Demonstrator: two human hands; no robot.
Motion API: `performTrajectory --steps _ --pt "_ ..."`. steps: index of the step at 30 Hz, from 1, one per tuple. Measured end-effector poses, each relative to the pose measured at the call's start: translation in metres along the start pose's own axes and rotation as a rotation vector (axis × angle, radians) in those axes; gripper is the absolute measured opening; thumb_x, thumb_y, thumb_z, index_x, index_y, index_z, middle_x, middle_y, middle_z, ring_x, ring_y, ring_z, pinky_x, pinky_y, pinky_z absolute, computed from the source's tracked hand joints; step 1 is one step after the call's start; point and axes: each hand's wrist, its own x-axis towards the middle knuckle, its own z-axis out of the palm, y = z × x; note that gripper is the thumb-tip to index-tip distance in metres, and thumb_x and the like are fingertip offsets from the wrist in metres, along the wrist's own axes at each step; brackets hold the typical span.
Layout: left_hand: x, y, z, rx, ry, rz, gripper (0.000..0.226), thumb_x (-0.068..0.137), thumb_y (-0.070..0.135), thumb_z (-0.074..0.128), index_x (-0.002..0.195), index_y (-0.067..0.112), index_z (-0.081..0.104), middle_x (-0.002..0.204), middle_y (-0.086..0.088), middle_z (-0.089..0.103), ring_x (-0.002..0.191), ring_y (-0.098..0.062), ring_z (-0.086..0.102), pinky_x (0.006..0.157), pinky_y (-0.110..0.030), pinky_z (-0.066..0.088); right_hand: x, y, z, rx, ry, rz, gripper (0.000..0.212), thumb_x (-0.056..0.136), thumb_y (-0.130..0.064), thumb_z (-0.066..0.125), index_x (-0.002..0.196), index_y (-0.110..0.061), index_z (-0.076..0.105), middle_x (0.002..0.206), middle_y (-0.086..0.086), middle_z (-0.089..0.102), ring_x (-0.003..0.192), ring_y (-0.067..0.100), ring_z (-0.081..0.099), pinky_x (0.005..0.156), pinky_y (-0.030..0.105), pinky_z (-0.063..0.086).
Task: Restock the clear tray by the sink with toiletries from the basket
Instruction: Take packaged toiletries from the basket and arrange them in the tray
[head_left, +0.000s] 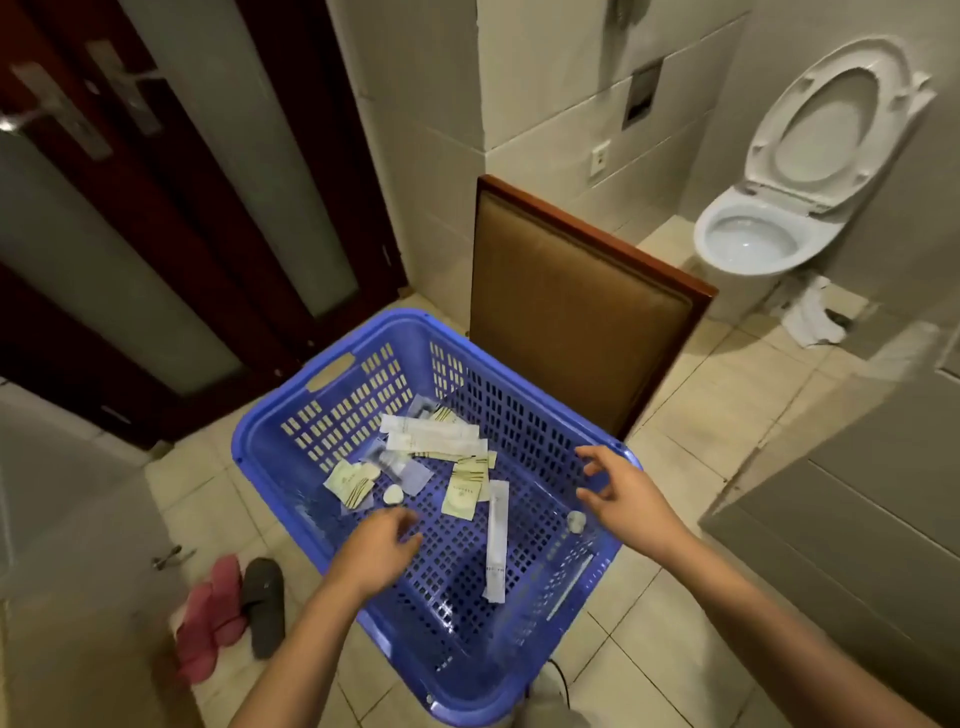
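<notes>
In a tiled bathroom, over a blue slotted plastic basket (332, 410), a person is reaching in with both bare hands for hotel toiletries. The left hand (379, 545) is hovering low above the basket floor, fingers loosely curled and holding nothing that shows. The right hand (623, 499) is hanging by the right wall with fingers spread wide and also empty.

The stock is lying scattered across the perforated bottom. A long white paper sleeve (497, 540) is lying near the right hand, and cream sachets (460, 501) are lying flat beside it. A small clear bottle (392, 462), a round white cap-like piece (393, 496) and two more long white packets (431, 434) are lying towards the far wall. The clear tray and the sink are not appearing in this view.

The step looks like choosing and gathering. The flat sachets are thin and slick, so sliding a fingertip under an edge should work better than pinching from above. The stiff sleeve is offering an easy grip along its length. The bottle is rounded and could roll on the gridded floor. Collecting several pieces into one palm would likely save trips.

The basket seems to be resting against a brown padded chair back (582, 312) with a wood frame. Pink slippers (218, 608) and a grey slipper (265, 603) are lying on the glossy floor tiles (701, 415), and a white toilet (753, 239) is standing open beyond.
</notes>
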Motion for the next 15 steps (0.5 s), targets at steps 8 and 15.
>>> performTrajectory --steps 8,15 --pt "0.08 0.002 0.037 -0.143 -0.109 -0.106 0.032 0.097 0.026 0.048 0.127 0.013 0.05 0.123 -0.006 0.056 0.098 -0.023 0.059 0.083 -0.034 0.049 0.092 0.017 0.084 0.101 -0.237 0.197 0.041 0.097 -0.009 0.047 0.136 -0.014 0.036 0.098 0.003 0.05 0.06 0.01 0.042 0.057 0.026 0.035" --pt "0.17 -0.04 0.098 -0.168 -0.168 -0.245 0.021 0.098 0.023 0.045 0.117 0.015 0.051 0.111 -0.013 0.058 0.086 -0.025 0.056 0.085 -0.039 0.052 0.175 0.057 0.186 0.171 -0.225 0.54 0.035 0.093 -0.005 0.049 0.126 -0.013 0.04 0.072 0.007 0.046 0.051 0.017 0.036 0.046 0.029 0.027"
